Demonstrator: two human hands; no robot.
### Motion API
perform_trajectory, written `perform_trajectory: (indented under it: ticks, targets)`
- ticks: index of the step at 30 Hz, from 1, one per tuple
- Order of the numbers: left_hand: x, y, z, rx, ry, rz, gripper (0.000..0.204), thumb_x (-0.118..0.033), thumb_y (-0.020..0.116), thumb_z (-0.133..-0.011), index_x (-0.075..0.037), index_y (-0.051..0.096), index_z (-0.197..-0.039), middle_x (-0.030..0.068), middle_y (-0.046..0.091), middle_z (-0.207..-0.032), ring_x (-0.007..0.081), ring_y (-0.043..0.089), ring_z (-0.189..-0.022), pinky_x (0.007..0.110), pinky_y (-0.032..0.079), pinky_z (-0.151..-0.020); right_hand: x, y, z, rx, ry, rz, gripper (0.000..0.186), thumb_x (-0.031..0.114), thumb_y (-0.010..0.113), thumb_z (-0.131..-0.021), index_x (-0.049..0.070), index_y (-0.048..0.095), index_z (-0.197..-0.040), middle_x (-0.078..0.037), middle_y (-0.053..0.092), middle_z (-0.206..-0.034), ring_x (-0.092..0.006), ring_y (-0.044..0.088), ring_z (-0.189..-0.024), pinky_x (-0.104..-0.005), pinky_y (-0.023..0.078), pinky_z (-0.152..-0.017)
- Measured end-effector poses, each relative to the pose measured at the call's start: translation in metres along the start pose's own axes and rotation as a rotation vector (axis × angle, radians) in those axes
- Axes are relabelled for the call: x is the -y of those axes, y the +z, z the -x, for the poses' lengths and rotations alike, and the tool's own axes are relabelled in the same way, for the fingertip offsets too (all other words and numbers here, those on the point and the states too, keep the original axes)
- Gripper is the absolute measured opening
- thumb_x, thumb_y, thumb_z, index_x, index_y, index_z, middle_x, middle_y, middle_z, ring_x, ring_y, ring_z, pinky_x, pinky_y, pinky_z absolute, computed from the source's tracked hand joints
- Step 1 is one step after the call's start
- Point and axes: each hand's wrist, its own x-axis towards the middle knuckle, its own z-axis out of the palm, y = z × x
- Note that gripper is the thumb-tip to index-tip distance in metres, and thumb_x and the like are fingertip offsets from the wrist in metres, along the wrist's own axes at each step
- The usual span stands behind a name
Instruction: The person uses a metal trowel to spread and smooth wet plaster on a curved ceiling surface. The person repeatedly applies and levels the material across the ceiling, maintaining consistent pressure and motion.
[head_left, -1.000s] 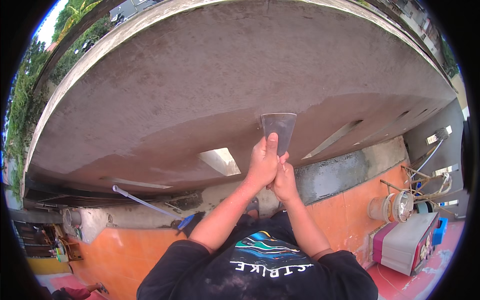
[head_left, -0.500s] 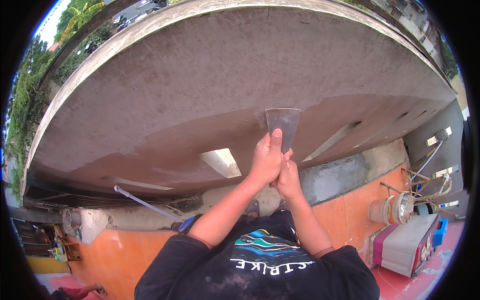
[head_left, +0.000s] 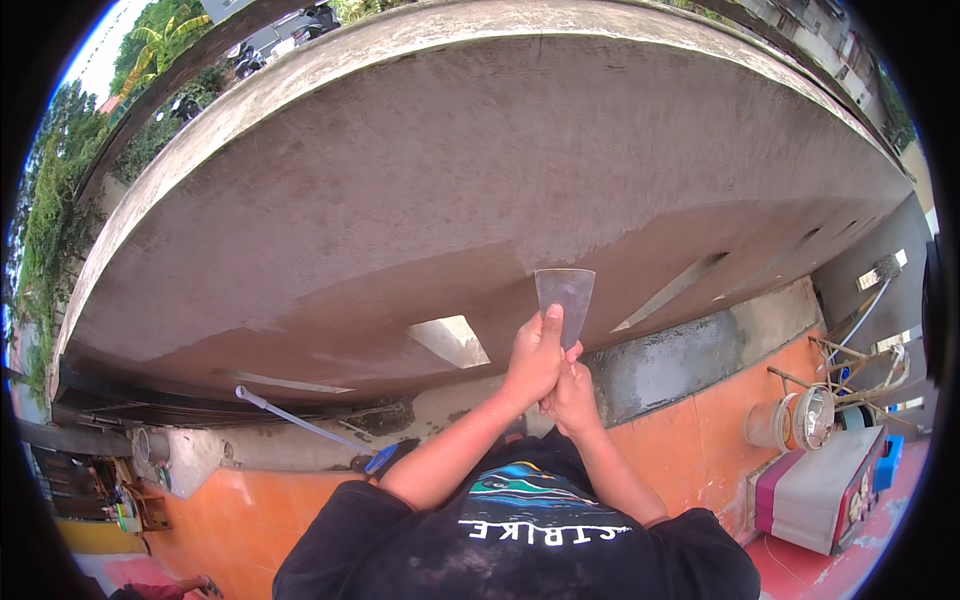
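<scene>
Both my hands are wrapped around the handle of a scraper with a wide flat metal blade (head_left: 566, 296). My left hand (head_left: 536, 358) sits higher, its thumb lying along the base of the blade. Just below it, my right hand (head_left: 573, 398) closes on the handle, which the fingers hide. The blade's broad edge points away from me, over the grey-brown plastered wall (head_left: 430, 160); whether it touches the surface I cannot tell. Above the blade the plaster is lighter and streaked, while a darker, smoother band spreads around and below it.
Slanted openings (head_left: 452, 340) pierce the wall low down. A blue-handled tool (head_left: 300, 415) leans at the left. On the right are a long-handled brush (head_left: 868, 310), buckets (head_left: 812, 418) and a grey-and-maroon box (head_left: 815, 490) by orange floor tiles (head_left: 690, 445). Part of another person (head_left: 165, 588) shows lower left.
My hands and the scraper have come down the wall, nearer to me. A lighter streaked patch now shows above the blade. The whole view has shifted slightly.
</scene>
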Motion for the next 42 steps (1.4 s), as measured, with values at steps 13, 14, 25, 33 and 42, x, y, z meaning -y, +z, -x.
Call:
perform_trajectory:
  ticks: [13, 14, 25, 33, 42]
  targets:
    - [-0.04, 0.01, -0.018, 0.084, 0.231, -0.055, 0.052, -0.056, 0.037, -0.1, -0.006, 0.05, -0.098, 0.0024, 0.056, -0.067, 0.006, 0.053, -0.053, 0.022, 0.043, -0.046, 0.044, 0.005, -0.025, 0.07, -0.35, 0.164, 0.053, 0.052, 0.038, -0.101, 0.003, 0.057, -0.095, -0.002, 0.055, -0.061, -0.0089, 0.051, -0.046, -0.0223, 0.041, -0.042]
    - [-0.044, 0.011, -0.021, 0.081, 0.346, -0.032, 0.052, -0.056, 0.037, -0.1, -0.005, 0.05, -0.097, 0.0023, 0.056, -0.067, 0.006, 0.053, -0.053, 0.022, 0.043, -0.046, 0.046, 0.004, -0.024, 0.074, -0.323, 0.175, 0.053, 0.052, 0.038, -0.101, 0.003, 0.057, -0.096, -0.002, 0.055, -0.062, -0.009, 0.051, -0.046, -0.0225, 0.041, -0.042]
    - [0.014, 0.001, -0.003, 0.013, 0.08, -0.019, 0.052, -0.056, 0.037, -0.1, -0.005, 0.049, -0.098, 0.0033, 0.056, -0.065, 0.0064, 0.052, -0.052, 0.023, 0.044, -0.048, -0.008, -0.013, 0.0, -0.024, -0.07, 0.097, 0.045, 0.038, 0.038, -0.105, 0.004, 0.055, -0.081, -0.002, 0.051, -0.054, -0.0096, 0.049, -0.043, -0.0245, 0.04, -0.041]
    - [-0.037, 0.01, -0.025, 0.059, 0.355, -0.094, 0.05, -0.055, 0.037, -0.101, -0.006, 0.047, -0.092, 0.0028, 0.056, -0.065, 0.007, 0.053, -0.053, 0.023, 0.045, -0.049, 0.04, 0.006, -0.021, 0.046, -0.335, 0.104, 0.056, 0.054, 0.035, -0.101, 0.004, 0.057, -0.094, -0.001, 0.053, -0.058, -0.0097, 0.05, -0.044, -0.0229, 0.04, -0.04]
    - [-0.019, 0.004, -0.008, -0.003, 0.094, -0.083, 0.052, -0.055, 0.035, -0.101, -0.007, 0.049, -0.095, 0.0019, 0.055, -0.065, 0.0071, 0.053, -0.053, 0.023, 0.045, -0.049, 0.019, 0.008, -0.009, -0.003, -0.092, 0.087, 0.051, 0.05, 0.035, -0.103, 0.004, 0.056, -0.096, -0.001, 0.055, -0.064, -0.0085, 0.049, -0.044, -0.0223, 0.04, -0.04]
